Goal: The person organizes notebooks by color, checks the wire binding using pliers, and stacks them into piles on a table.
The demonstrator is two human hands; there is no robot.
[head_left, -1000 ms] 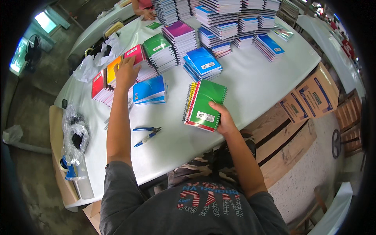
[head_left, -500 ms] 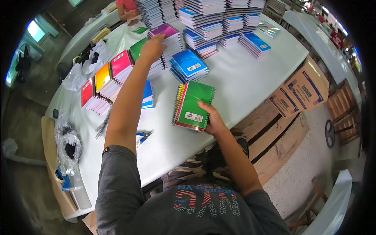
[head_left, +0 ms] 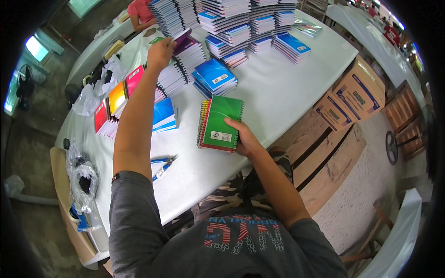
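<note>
Head view: on the bench (head_left: 278,90), a stack (head_left: 193,60) stands at the left hand (head_left: 160,54), which pinches a tilted-up purple notebook (head_left: 183,36); this looks like picking, calling for a steady lift. Nearer the body, the right hand (head_left: 242,135) clasps a smaller spiral-bound bundle (head_left: 221,113), glossy green uppermost, yellow and red coils showing.

The left hand (head_left: 161,54) pinches the edge of a purple notebook (head_left: 182,41), tilted up at the top of its stack. The right hand (head_left: 244,136) grips a bundle of spiral notebooks with a green notebook (head_left: 223,113) on top, red and yellow edges showing beneath. Shorter stacks with red (head_left: 101,118), yellow (head_left: 117,97) and pink covers (head_left: 134,80) line the left of the white tabletop (head_left: 273,106). Blue-handled cutters (head_left: 160,172) lie beside the left forearm; tall notebook piles (head_left: 227,32) stand at the far side, near a person in pink (head_left: 140,10).
</note>
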